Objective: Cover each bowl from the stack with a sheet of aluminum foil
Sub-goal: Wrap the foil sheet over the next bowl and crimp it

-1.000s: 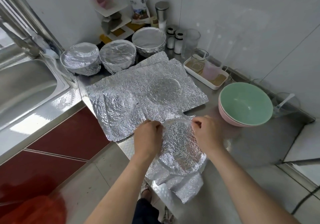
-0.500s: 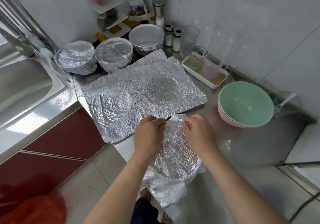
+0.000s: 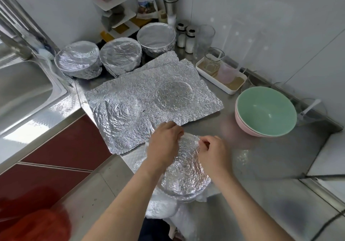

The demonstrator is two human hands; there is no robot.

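A bowl under a crinkled sheet of foil sits at the counter's front edge. My left hand and my right hand lie on its far rim, fingers curled round the foil there. Loose foil hangs off the near side. Flat foil sheets lie stacked on the counter behind. A stack of bowls, green on top of pink, stands at the right. Three foil-covered bowls stand at the back.
A steel sink is at the left. A white tray with glasses, shakers and a shelf rack crowd the back corner. A glass with a spoon stands by the right wall. The counter edge drops off beside my arms.
Both hands have drawn closer together on the far rim, pressing the foil down; the hanging foil in front sits tighter round the bowl.
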